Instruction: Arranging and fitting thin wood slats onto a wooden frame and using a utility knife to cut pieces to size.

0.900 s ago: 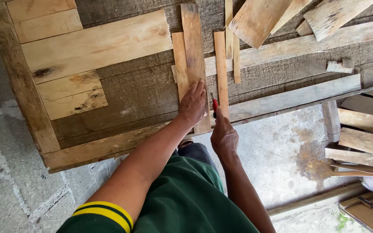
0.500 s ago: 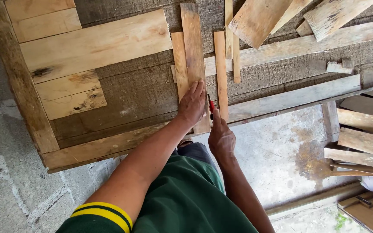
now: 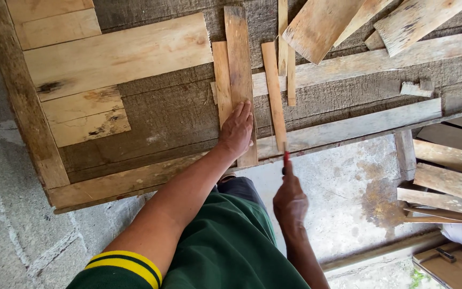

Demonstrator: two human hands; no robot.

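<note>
My left hand (image 3: 236, 131) lies flat, fingers together, on a long pale wooden strip (image 3: 239, 53) that sits upright across the dark wooden bench top (image 3: 172, 118). A shorter strip (image 3: 220, 75) lies against its left side and a thin strip (image 3: 274, 91) lies just to its right. My right hand (image 3: 291, 198) hangs off the bench's near edge, closed around a red pencil (image 3: 286, 157) whose tip points up at the lower end of the thin strip.
Wide pale boards (image 3: 116, 53) lie at the bench's left, framed by a rough beam (image 3: 22, 101). Loose planks (image 3: 322, 27) are piled at the top right. More boards (image 3: 450, 182) lie on the concrete floor (image 3: 343, 198) at the right.
My right hand with the red pencil has drawn back from beside the left hand, off the bench edge and toward me. The left hand stays pressed on the strip.
</note>
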